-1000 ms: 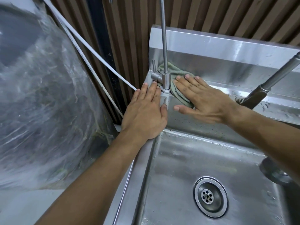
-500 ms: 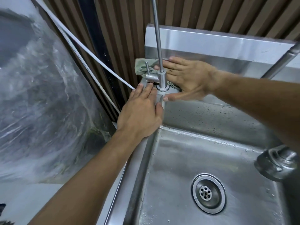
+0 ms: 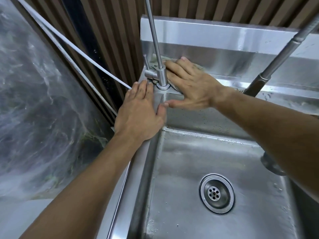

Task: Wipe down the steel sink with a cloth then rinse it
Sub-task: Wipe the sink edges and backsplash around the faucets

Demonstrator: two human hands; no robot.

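the right hand (image 3: 191, 85) lies flat with fingers spread, pressing the cloth (image 3: 174, 83) onto the back ledge of the sink (image 3: 181, 169), at 3 o'clock from the small tap (image 3: 161, 75). the left hand (image 3: 139, 111) rests flat, fingers extended, on the sink's corner at 7 o'clock from that tap, grasping nothing. the drain (image 3: 217, 193) sits in the basin at 5 o'clock.

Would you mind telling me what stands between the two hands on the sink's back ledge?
In the head view, the small faucet's base stands between the left hand and right hand.
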